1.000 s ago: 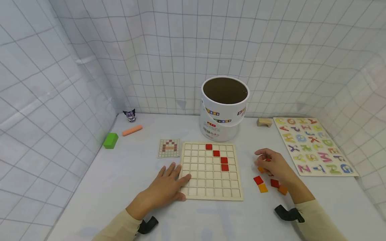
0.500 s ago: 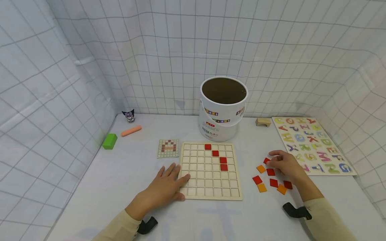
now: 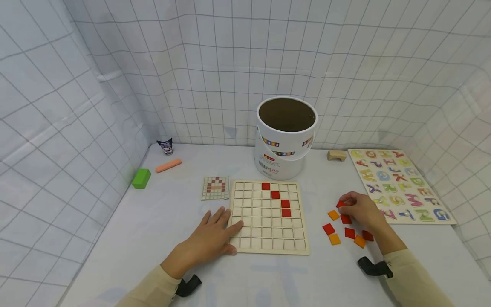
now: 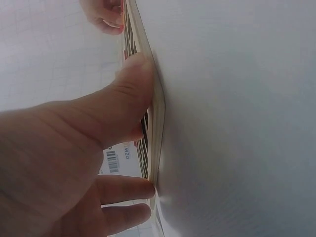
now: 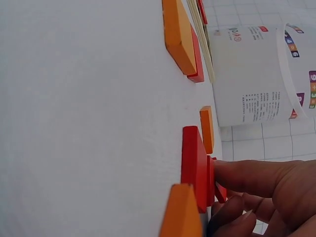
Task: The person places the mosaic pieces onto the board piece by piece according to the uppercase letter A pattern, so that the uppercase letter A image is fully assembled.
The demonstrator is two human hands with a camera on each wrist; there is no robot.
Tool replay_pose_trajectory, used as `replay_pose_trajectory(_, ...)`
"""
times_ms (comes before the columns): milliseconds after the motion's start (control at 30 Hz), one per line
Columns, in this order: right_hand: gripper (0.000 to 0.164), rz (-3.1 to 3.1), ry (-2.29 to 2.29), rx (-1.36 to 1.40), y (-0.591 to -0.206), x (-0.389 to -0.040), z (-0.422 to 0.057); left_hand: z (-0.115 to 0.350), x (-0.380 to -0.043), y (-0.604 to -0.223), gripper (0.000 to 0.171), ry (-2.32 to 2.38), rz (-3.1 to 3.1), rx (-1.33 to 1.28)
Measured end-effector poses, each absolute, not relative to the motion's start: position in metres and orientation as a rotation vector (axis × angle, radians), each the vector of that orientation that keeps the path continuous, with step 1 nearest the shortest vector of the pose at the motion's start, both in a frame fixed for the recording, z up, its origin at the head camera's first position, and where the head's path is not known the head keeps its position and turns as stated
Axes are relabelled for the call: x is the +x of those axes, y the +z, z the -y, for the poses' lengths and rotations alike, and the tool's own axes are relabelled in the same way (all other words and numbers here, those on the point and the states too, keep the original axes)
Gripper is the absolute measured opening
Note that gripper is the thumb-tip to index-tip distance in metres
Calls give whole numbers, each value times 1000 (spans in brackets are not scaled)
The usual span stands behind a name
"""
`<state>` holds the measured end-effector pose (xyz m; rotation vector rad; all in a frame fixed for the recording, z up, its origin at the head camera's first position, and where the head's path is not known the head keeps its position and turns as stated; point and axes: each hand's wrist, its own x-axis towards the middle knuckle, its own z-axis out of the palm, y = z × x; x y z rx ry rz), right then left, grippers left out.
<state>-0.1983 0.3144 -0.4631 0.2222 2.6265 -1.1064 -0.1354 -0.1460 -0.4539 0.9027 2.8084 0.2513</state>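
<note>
My left hand (image 3: 211, 236) rests with spread fingers on the left edge of a pale wooden grid board (image 3: 266, 233); in the left wrist view its thumb (image 4: 136, 74) lies over the rim. Several red squares sit in the board's cells, stepping down to the right from the top red square (image 3: 266, 186). To the right of the board, my right hand (image 3: 362, 211) pinches a red square tile (image 3: 339, 204) between thumb and fingers. In the right wrist view this red tile (image 5: 221, 193) is tilted. Loose red tiles (image 3: 328, 229) and orange tiles (image 3: 335, 239) lie around that hand.
A small pattern card (image 3: 215, 195) lies beside the board's upper left. Behind stands a white bucket (image 3: 280, 168). An alphabet board (image 3: 395, 183) and a wooden arch block (image 3: 336, 155) are at right; a green block (image 3: 141, 178), orange stick (image 3: 168, 166) and small figurine (image 3: 166, 146) at left.
My right hand has moved right over the loose tiles, and its fingers have closed on the red tile at the far end. The left hand stays on the board.
</note>
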Motion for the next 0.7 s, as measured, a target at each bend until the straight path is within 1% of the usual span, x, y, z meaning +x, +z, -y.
replay_pose_trajectory(233, 43, -2625, -1180, 186, -463, -201, -319, 145, -136, -453, 72, 242, -2813, 900)
replay_pose_trajectory(400, 49, -2533, -1427, 98, -459, -199, -316, 145, -135, -453, 72, 234, -2813, 889)
replay_pose_trajectory(567, 52, -2355, -1668, 56, -456, -196, -294, 145, -135, -452, 72, 230, -2815, 888)
replay_pose_trajectory(700, 54, -2244, -1731, -26, -458, -194, -267, 144, -135, -452, 72, 231, -2808, 880)
